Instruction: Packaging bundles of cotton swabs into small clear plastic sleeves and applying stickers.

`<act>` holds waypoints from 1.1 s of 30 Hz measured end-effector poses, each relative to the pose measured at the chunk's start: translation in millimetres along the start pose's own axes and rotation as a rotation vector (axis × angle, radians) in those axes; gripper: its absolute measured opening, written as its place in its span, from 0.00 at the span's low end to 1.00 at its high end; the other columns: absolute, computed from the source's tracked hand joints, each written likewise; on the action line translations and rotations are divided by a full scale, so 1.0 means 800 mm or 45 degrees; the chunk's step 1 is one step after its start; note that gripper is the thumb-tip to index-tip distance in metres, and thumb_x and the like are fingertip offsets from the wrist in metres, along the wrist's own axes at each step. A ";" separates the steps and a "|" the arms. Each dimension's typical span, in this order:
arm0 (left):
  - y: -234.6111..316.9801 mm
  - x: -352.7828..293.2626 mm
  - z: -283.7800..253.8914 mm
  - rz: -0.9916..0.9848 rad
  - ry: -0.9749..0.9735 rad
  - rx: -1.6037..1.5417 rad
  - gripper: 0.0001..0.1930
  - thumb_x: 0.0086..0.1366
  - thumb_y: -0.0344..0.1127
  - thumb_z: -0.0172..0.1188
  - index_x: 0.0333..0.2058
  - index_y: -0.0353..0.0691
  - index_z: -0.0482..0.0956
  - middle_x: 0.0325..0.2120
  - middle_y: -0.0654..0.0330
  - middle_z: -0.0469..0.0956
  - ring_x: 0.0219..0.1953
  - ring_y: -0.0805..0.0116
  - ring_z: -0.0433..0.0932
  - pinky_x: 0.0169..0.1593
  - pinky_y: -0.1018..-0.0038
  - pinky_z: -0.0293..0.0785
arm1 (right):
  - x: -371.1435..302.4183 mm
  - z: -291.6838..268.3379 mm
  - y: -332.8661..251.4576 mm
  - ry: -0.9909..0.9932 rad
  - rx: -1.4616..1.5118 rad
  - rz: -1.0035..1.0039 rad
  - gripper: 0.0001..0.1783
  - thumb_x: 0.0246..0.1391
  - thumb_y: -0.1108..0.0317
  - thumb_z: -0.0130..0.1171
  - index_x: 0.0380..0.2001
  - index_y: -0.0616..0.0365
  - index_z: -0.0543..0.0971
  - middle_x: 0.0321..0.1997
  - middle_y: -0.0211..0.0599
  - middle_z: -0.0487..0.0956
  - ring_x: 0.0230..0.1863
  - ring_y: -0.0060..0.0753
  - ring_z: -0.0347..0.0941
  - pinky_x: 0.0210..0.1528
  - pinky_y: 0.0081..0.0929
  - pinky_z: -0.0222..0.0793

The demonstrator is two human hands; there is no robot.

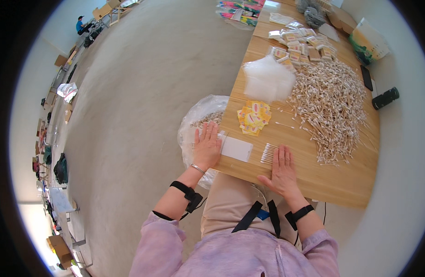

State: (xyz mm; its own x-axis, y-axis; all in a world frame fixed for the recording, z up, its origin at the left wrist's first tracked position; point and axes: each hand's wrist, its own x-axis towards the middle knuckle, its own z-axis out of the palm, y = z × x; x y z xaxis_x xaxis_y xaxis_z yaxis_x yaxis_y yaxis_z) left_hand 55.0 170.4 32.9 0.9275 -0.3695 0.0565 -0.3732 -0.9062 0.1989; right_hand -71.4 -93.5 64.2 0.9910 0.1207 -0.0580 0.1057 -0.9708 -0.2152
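My left hand [207, 147] lies flat at the table's left edge with its fingers stretched out. Just right of its fingertips is a white rectangular sheet [237, 148], flat on the wood. My right hand [282, 173] rests palm down near the front edge, fingers straight and thumb out to the left. Beside its fingers a short row of cotton swabs [268, 153] lies side by side; the fingers partly cover the row's right end. Farther back, small yellow and white cards [254, 117] sit in a loose heap. A large pile of cotton swabs [332, 106] spreads over the right side.
Clear plastic bags [269, 78] are stacked behind the cards, with several filled packets [298, 46] beyond. A phone [366, 77] and a black cylinder [386, 98] are by the right wall. Left of the table a clear plastic sack [187, 122] holds more swabs.
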 end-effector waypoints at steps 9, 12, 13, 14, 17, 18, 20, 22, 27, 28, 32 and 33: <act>0.104 -0.020 -0.047 0.408 0.103 -0.168 0.31 0.60 0.39 0.54 0.61 0.37 0.57 0.61 0.49 0.58 0.64 0.55 0.54 0.65 0.60 0.48 | 0.001 -0.004 0.003 0.038 0.059 0.003 0.59 0.43 0.34 0.55 0.63 0.72 0.49 0.69 0.58 0.45 0.72 0.55 0.35 0.71 0.45 0.30; 0.143 -0.042 -0.038 0.602 -0.141 -0.245 0.29 0.58 0.39 0.56 0.58 0.36 0.62 0.49 0.51 0.68 0.53 0.56 0.66 0.55 0.62 0.62 | 0.002 0.004 0.004 0.088 0.099 -0.015 0.56 0.44 0.39 0.56 0.63 0.71 0.49 0.69 0.57 0.46 0.72 0.55 0.36 0.71 0.45 0.30; 0.151 -0.046 -0.031 0.676 -0.155 -0.325 0.29 0.58 0.40 0.57 0.57 0.35 0.63 0.44 0.53 0.68 0.47 0.57 0.67 0.51 0.64 0.63 | 0.002 0.005 0.005 0.087 0.100 -0.010 0.56 0.44 0.39 0.56 0.63 0.71 0.49 0.69 0.57 0.46 0.72 0.55 0.36 0.71 0.45 0.30; 0.157 -0.051 -0.027 0.749 -0.169 -0.404 0.29 0.57 0.41 0.57 0.55 0.35 0.65 0.39 0.54 0.69 0.42 0.58 0.68 0.47 0.65 0.65 | 0.002 0.005 0.005 0.081 0.076 -0.012 0.55 0.44 0.41 0.56 0.63 0.70 0.49 0.69 0.57 0.46 0.72 0.55 0.37 0.71 0.45 0.30; 0.168 -0.060 -0.028 0.710 -0.264 -0.401 0.31 0.58 0.44 0.57 0.57 0.35 0.62 0.40 0.52 0.69 0.43 0.56 0.69 0.48 0.65 0.65 | 0.000 0.020 0.012 0.123 -0.080 -0.020 0.53 0.43 0.45 0.56 0.64 0.69 0.49 0.69 0.56 0.46 0.72 0.54 0.37 0.71 0.45 0.31; 0.170 -0.058 -0.030 0.713 -0.264 -0.402 0.31 0.58 0.44 0.57 0.57 0.35 0.62 0.40 0.52 0.69 0.43 0.56 0.69 0.48 0.65 0.65 | -0.001 0.025 0.016 0.170 -0.211 -0.028 0.52 0.43 0.47 0.56 0.64 0.69 0.49 0.70 0.55 0.46 0.72 0.54 0.37 0.71 0.45 0.31; 0.168 -0.058 -0.032 0.681 -0.241 -0.454 0.32 0.59 0.46 0.56 0.58 0.34 0.62 0.39 0.52 0.69 0.41 0.55 0.69 0.48 0.64 0.65 | 0.000 0.023 0.013 0.144 -0.136 -0.020 0.52 0.43 0.47 0.56 0.64 0.69 0.49 0.70 0.55 0.46 0.72 0.54 0.37 0.71 0.45 0.31; 0.165 -0.057 -0.027 0.653 -0.253 -0.475 0.32 0.59 0.47 0.56 0.58 0.34 0.61 0.38 0.52 0.69 0.41 0.55 0.68 0.47 0.64 0.65 | -0.001 0.017 0.009 0.117 -0.065 -0.009 0.52 0.44 0.46 0.56 0.64 0.68 0.49 0.70 0.55 0.46 0.72 0.54 0.37 0.71 0.45 0.31; 0.170 -0.053 -0.024 0.626 -0.256 -0.448 0.35 0.60 0.50 0.55 0.59 0.32 0.60 0.39 0.51 0.68 0.41 0.54 0.68 0.47 0.65 0.65 | 0.000 0.015 0.010 0.068 0.029 -0.003 0.52 0.45 0.47 0.53 0.64 0.70 0.47 0.70 0.56 0.43 0.72 0.56 0.34 0.71 0.44 0.30; 0.170 -0.054 -0.023 0.632 -0.239 -0.418 0.35 0.59 0.51 0.55 0.59 0.32 0.60 0.39 0.51 0.68 0.42 0.54 0.68 0.47 0.65 0.64 | 0.000 0.016 0.010 0.068 0.029 -0.004 0.52 0.45 0.47 0.53 0.64 0.70 0.47 0.70 0.56 0.43 0.72 0.56 0.34 0.71 0.44 0.30; 0.172 -0.054 -0.019 0.631 -0.216 -0.380 0.37 0.58 0.53 0.55 0.59 0.33 0.60 0.40 0.52 0.68 0.42 0.55 0.68 0.48 0.65 0.64 | 0.000 0.018 0.011 0.113 0.023 -0.021 0.52 0.45 0.47 0.54 0.64 0.69 0.47 0.70 0.56 0.44 0.72 0.55 0.35 0.71 0.45 0.30; 0.172 -0.054 -0.017 0.630 -0.214 -0.381 0.37 0.58 0.53 0.55 0.59 0.33 0.60 0.40 0.52 0.68 0.42 0.55 0.68 0.48 0.65 0.64 | 0.000 0.018 0.012 0.118 0.026 -0.020 0.52 0.45 0.47 0.55 0.64 0.69 0.48 0.70 0.55 0.45 0.72 0.55 0.36 0.71 0.46 0.30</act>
State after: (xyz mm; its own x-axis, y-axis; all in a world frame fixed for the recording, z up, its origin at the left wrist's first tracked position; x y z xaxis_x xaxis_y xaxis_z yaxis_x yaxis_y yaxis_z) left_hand -36.2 64.5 71.5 0.6197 -0.7824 0.0619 -0.7145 -0.5298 0.4569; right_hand -71.2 -99.8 47.7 0.9926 0.1157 0.0357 0.1208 -0.9643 -0.2356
